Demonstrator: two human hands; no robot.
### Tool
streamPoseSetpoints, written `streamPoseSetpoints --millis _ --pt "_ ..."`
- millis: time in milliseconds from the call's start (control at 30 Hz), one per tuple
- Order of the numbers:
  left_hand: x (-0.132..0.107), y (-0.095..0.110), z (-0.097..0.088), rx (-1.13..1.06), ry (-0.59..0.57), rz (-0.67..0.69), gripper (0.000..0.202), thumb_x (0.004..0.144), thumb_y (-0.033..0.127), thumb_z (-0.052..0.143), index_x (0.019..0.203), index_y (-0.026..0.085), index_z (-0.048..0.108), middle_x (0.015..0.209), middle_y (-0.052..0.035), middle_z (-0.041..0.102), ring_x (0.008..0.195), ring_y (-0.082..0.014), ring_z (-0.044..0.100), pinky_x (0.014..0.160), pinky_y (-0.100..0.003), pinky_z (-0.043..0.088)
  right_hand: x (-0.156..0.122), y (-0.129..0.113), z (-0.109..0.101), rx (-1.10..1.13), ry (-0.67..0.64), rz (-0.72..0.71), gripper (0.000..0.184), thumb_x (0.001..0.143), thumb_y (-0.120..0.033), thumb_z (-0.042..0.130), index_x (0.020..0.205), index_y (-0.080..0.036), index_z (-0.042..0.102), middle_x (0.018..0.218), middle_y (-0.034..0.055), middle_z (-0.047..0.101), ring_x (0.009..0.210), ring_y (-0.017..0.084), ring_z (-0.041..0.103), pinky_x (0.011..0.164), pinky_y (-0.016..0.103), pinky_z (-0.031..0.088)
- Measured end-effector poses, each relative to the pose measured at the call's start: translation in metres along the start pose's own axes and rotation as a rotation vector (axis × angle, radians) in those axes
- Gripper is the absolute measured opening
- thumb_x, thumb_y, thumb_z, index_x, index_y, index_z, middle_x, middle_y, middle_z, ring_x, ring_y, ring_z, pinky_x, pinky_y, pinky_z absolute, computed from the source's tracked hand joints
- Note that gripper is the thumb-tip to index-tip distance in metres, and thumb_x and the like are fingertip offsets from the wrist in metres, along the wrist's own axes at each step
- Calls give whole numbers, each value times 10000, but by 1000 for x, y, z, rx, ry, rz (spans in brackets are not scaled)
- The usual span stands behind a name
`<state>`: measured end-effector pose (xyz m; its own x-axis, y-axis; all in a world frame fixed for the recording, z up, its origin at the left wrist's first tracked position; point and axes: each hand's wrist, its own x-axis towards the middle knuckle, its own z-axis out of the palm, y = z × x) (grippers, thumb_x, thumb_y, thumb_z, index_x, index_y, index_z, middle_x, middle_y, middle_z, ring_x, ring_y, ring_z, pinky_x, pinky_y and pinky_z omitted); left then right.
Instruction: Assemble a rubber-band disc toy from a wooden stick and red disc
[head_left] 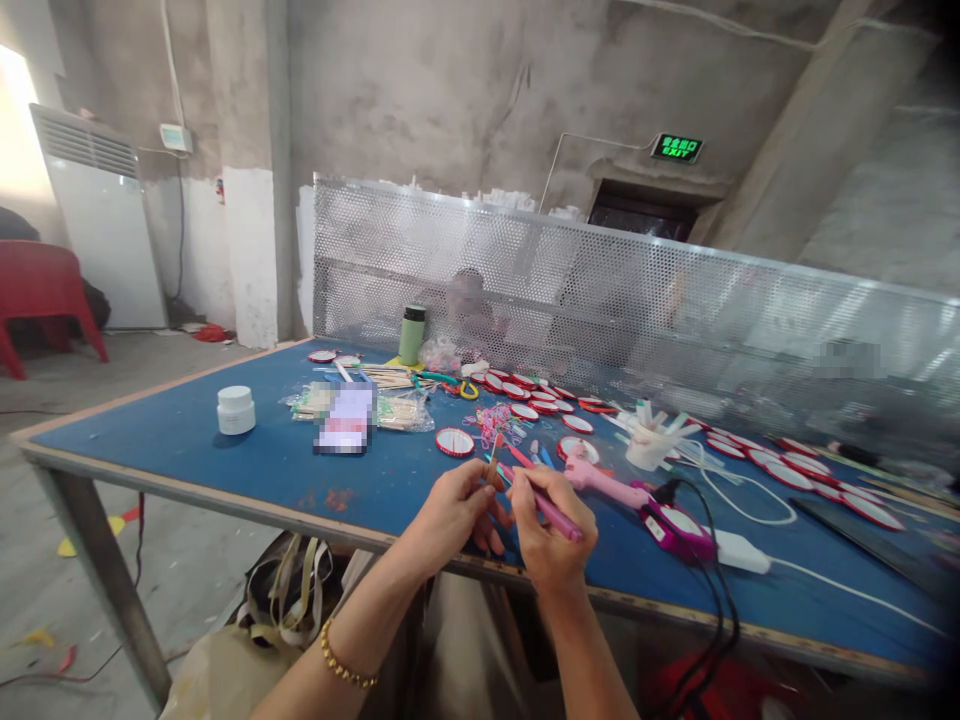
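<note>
My left hand [466,505], with a gold bead bracelet on its wrist, pinches a thin brownish stick with a reddish tip [495,452] upright over the table's front edge. Close beside it, my right hand [559,535] is closed around a pinkish-purple pen-like tool [556,516]. The working end of that tool, near the left fingertips, is too small to make out. Just beyond the hands lies a heap of small coloured bands [496,424]. A round white disc with a red rim [454,442] rests left of the heap.
On the blue table [187,450] stand a white jar [236,411], a green bottle [412,336] and a cup of pale strips [649,446]. A phone [345,418] lies on bagged sticks. Right are a corded pink-and-purple tool [611,486] and several red-rimmed discs [787,472]. Perforated metal screen [525,285] behind.
</note>
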<state>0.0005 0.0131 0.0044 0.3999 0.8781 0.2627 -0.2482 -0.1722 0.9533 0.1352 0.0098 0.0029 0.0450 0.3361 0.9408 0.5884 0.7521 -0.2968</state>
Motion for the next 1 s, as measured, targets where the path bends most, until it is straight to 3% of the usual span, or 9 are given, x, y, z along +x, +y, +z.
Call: streamPoseSetpoints --millis 167,400,600,1000 --pt "0 -2 -1 -9 -1 -2 180 860 328 483 956 175 485 688 7 643 466 -113 636 428 -171 407 -2 2 0 3 8 32 72 890 -178 579 849 -195 637 725 1 662 580 125 623 554 246 511" --pt "1 -2 0 1 0 -1 173 866 321 486 953 172 486 632 28 604 468 -123 638 434 -178 415 -1 2 0 -14 -2 -13 73 881 -153 583 850 -195 634 735 2 676 603 127 645 587 242 519" --pt "0 -1 0 -3 1 -5 156 873 312 477 951 176 479 647 24 618 465 -118 635 433 -173 412 -2 1 -1 -1 15 32 67 883 -160 585 843 -193 629 722 -4 656 585 123 625 557 238 507" --pt "2 -3 1 0 11 1 195 861 352 528 916 169 493 591 34 590 462 -129 632 429 -180 420 3 -3 -1 -19 -39 -78 92 886 -120 573 852 -186 627 738 2 665 648 118 643 638 226 518"
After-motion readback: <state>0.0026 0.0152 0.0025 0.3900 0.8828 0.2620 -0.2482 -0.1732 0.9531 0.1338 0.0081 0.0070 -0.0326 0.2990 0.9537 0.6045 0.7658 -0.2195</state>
